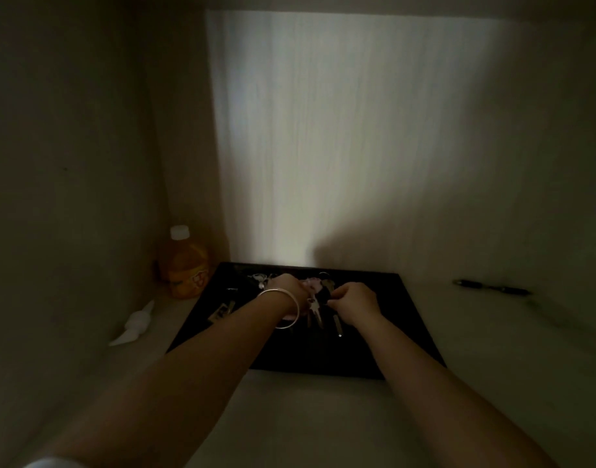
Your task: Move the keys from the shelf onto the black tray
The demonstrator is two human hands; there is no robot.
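Over the black tray, both hands' fingers pinch one bunch of keys, whose tangled rings could snag and drag neighbours off.

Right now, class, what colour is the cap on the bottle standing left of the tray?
White, on an orange bottle; the cap shows in the head view.

Black tray, flat on shelf; silver key bunches lying scattered on it, dimly lit.

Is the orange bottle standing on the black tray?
No, the orange bottle stands on the shelf in the back left corner, just off the black tray.
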